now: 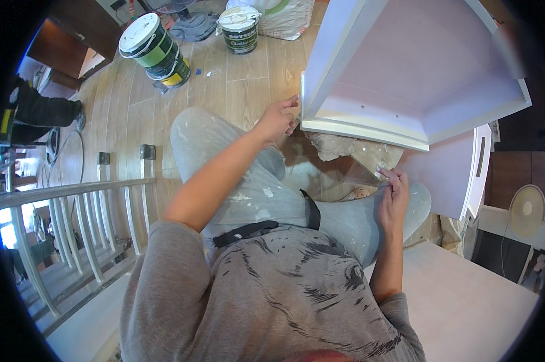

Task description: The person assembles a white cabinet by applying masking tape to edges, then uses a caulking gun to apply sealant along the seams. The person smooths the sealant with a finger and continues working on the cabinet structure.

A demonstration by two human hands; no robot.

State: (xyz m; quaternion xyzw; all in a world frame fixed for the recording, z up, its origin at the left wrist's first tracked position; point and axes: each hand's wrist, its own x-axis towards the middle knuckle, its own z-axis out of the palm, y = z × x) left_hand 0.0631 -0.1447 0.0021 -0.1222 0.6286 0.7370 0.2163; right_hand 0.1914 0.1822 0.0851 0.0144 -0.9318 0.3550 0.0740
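Observation:
A white open-fronted box like a drawer or cabinet part stands tilted in front of me, its hollow side facing up. My left hand is at its left edge, index finger stretched out and the other fingers loosely bent; whether the fingertip touches the edge I cannot tell. Over my right knee, my right hand has its fingers curled in toward the thumb, and anything between them is too small to make out. Just beyond those fingertips lies a paint-speckled board, beside a crumpled pale bag or cloth under the box.
Paint buckets and stacked pails stand on the wood-look floor ahead. A metal railing runs along my left. Another white panel with a slot leans at the right, near a round fan. A pale board lies at lower right.

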